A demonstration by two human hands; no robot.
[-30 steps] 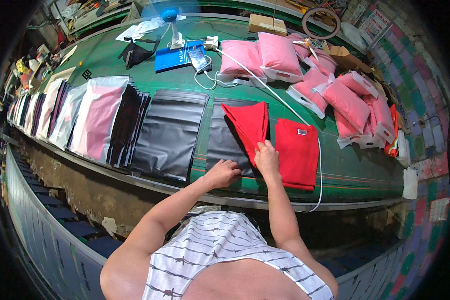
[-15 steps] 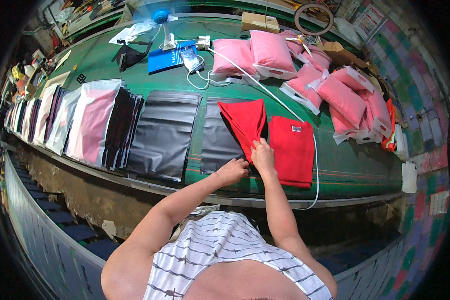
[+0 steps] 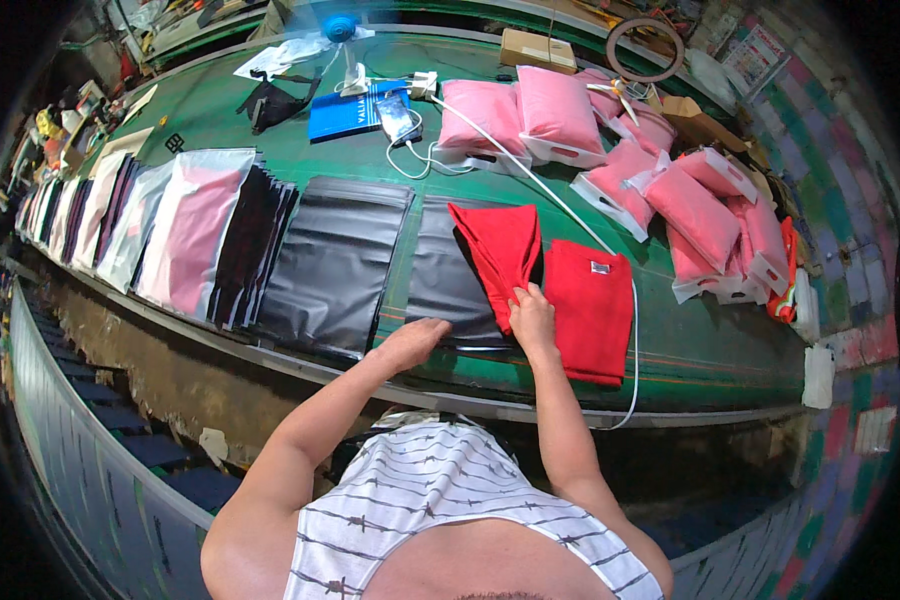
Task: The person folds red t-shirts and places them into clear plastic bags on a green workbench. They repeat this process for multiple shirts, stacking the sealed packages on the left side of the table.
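My right hand [image 3: 533, 318] is closed on the lower end of a red folded garment [image 3: 502, 238], which is bunched at my fingers and fans out wide at the far end. The garment lies partly over a black plastic bag [image 3: 448, 265]. My left hand [image 3: 415, 343] is at the lower left of that bag, fingers bent together; whether they pinch its edge is hidden. Right of my right hand lies a second red garment [image 3: 588, 315], folded flat in a rectangle with a small label near its top.
Left are a black bag stack [image 3: 338, 265] and a row of packed bags [image 3: 195, 230]. Pink-filled bags [image 3: 690, 215] pile up at the right. A white cable [image 3: 560, 200] crosses the green table [image 3: 715, 345]. A blue box [image 3: 355, 115] and phone [image 3: 398, 118] lie farther back.
My left hand has moved left, away from the red garment and my right hand. My right hand still grips the garment. The whole view has shifted slightly.
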